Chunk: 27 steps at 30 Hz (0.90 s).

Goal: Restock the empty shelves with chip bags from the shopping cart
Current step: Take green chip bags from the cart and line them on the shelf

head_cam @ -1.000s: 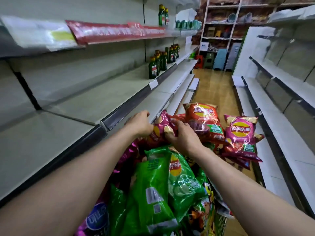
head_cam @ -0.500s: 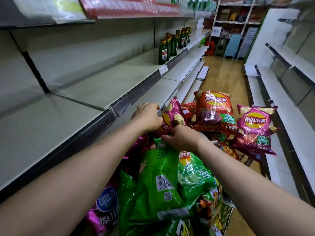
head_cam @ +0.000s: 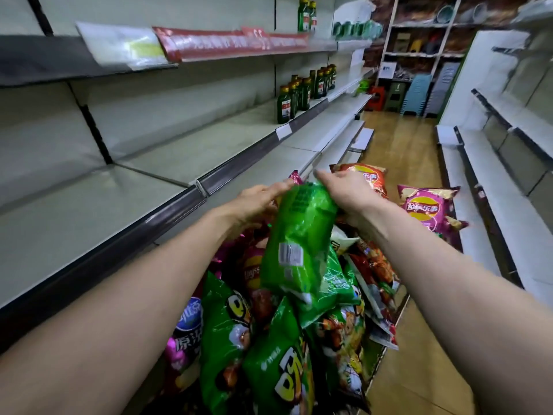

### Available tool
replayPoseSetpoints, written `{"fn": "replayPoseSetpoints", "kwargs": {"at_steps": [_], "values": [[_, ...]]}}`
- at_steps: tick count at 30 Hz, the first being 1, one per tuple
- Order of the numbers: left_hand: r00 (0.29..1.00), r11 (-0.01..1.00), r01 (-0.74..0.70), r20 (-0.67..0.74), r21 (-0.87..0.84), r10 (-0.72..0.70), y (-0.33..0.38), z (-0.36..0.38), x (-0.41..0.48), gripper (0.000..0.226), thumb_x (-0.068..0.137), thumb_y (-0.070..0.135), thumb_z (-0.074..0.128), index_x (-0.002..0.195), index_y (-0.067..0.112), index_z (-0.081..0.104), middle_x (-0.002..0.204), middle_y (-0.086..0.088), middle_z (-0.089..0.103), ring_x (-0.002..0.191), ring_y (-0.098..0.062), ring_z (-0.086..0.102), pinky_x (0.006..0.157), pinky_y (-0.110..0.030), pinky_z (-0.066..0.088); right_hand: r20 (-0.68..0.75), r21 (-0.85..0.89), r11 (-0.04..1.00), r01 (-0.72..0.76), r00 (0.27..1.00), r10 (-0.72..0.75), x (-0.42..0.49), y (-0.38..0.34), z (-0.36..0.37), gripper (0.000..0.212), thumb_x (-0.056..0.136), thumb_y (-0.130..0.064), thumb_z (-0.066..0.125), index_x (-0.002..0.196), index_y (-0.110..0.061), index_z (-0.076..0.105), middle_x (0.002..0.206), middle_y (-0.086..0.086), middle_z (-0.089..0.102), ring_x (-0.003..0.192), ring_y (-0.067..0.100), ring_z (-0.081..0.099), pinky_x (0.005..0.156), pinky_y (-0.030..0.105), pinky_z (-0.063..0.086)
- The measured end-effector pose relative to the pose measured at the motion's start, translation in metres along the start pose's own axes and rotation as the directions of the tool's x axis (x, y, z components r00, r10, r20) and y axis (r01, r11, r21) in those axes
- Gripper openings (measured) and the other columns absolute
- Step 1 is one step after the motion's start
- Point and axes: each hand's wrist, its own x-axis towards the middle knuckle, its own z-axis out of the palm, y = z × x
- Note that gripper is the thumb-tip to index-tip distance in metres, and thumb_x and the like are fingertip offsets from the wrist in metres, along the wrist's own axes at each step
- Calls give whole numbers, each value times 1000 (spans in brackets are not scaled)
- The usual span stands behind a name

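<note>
A shopping cart (head_cam: 400, 310) below me is heaped with chip bags in green, magenta and orange. One green chip bag (head_cam: 299, 235) is raised upright above the heap, barcode side toward me. My right hand (head_cam: 350, 191) grips its top edge. Stretched fingers of my left hand (head_cam: 257, 202) touch the bag's upper left side. The tip of a magenta bag (head_cam: 296, 177) pokes up behind the two hands. The bare grey shelf (head_cam: 143, 181) runs along my left at hand height.
An orange bag (head_cam: 369, 175) and a pink bag (head_cam: 425, 208) stand at the cart's far end. Several green bottles (head_cam: 296, 97) sit farther along the left shelf. White shelves (head_cam: 490, 187) line the right; a wooden floor aisle (head_cam: 401, 145) runs ahead to stacked stools.
Both hands have left the magenta bag and come up with the green bag, which now stands higher above the heap. The camera has tilted up a little.
</note>
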Motion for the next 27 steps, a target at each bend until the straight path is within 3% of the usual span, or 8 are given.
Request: {"fn": "replayPoseSetpoints", "kwargs": {"at_steps": [5,7,9,13,16,21,24,27], "values": [[976,972,89,214,-218,-41,8,16,-33,61,68,60,71,107,14,66,97,-11,73,79,-22,70,71,-33,59,-199,184,976,117,977,-80,-6,-18,-22,42,54,-57,66,70,-20,56,73,10,49,68,22,47,67,44,47],[996,973,65,77,-222,-49,13,21,-41,56,69,56,71,102,12,67,93,-10,74,75,-22,70,73,-36,58,-168,238,965,106,983,-66,-24,-20,-26,45,69,-59,67,73,-15,56,81,13,60,72,22,55,74,46,53],[989,964,18,-139,-266,-57,17,24,-46,57,71,54,76,104,9,68,96,-12,74,77,-24,71,80,-43,58,34,269,963,-15,999,6,-44,-17,-30,59,80,-63,64,102,-8,60,96,13,69,72,20,64,76,48,57],[882,978,-85,-472,-188,-14,23,30,-48,99,38,78,76,118,20,64,113,-6,70,98,-25,69,92,-42,54,347,8,993,-120,931,110,-80,-3,-26,67,80,-66,61,122,-15,54,112,10,68,103,27,65,92,46,52],[813,998,-57,-581,-16,37,33,41,-62,91,66,79,61,133,18,53,134,-6,58,120,-27,56,103,-38,44,388,51,992,-115,918,86,-93,-2,-16,69,79,-56,70,129,-12,55,113,10,71,102,30,69,86,46,56],[843,998,-16,-536,66,49,40,48,-67,82,89,69,40,144,7,39,148,-14,43,132,-32,45,108,-37,37,279,82,997,-14,960,-9,-101,-2,-21,42,92,-40,63,109,-1,63,101,8,71,69,15,68,50,21,54],[856,965,-17,-495,261,149,48,49,-76,71,90,57,50,140,7,44,143,-16,48,130,-32,46,106,-36,39,67,-272,945,184,983,-172,-93,-3,-22,55,82,-56,62,106,-7,57,103,5,67,90,22,66,75,29,57],[920,978,-142,-345,154,188,60,62,-83,51,87,52,62,122,14,58,118,-7,65,99,-22,64,82,-32,52,165,-420,860,288,957,-240,-96,-6,-25,61,78,-49,66,128,-21,46,116,6,64,102,27,65,91,47,53]]}}
